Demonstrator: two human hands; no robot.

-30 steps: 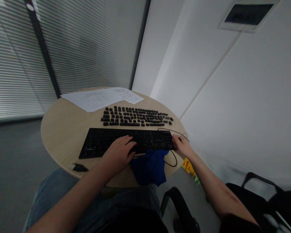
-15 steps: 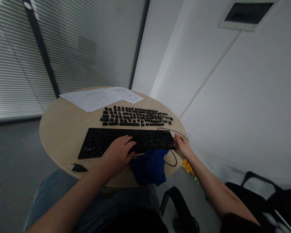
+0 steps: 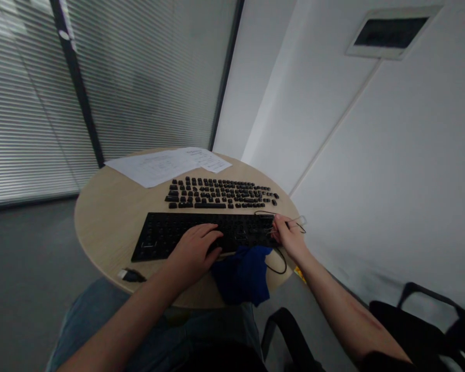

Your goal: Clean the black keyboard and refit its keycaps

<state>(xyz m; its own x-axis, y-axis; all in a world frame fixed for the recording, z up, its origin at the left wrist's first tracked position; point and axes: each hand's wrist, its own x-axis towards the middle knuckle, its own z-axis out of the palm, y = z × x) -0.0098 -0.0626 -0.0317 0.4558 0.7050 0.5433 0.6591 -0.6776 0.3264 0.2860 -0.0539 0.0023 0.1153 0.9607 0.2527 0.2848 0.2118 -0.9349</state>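
A black keyboard [image 3: 165, 230] with its keycaps off lies on the round wooden table. My left hand [image 3: 196, 250] rests across its front middle, fingers stretched out over the top and thumb near the front edge. At the keyboard's right end, my right hand [image 3: 289, 237] is closed on a wire keycap puller [image 3: 303, 220]. The puller's loop sticks out past the hand, while its other wire ends reach toward the keyboard. Several rows of loose black keycaps [image 3: 210, 205] are laid out behind the keyboard. A blue cloth [image 3: 242, 276] hangs over the table's front edge below my left hand.
Printed papers [image 3: 158, 165] lie at the back of the table [image 3: 96, 206]. A USB plug [image 3: 129, 275] is at the front left, and a black cable [image 3: 281, 269] curls at the right. A wall stands close on the right. Dark chairs [image 3: 406, 330] are at the lower right.
My right hand has moved slightly left over the keyboard's right end with the keycap puller. My left hand stays on the keyboard. The camera view has shifted a little.
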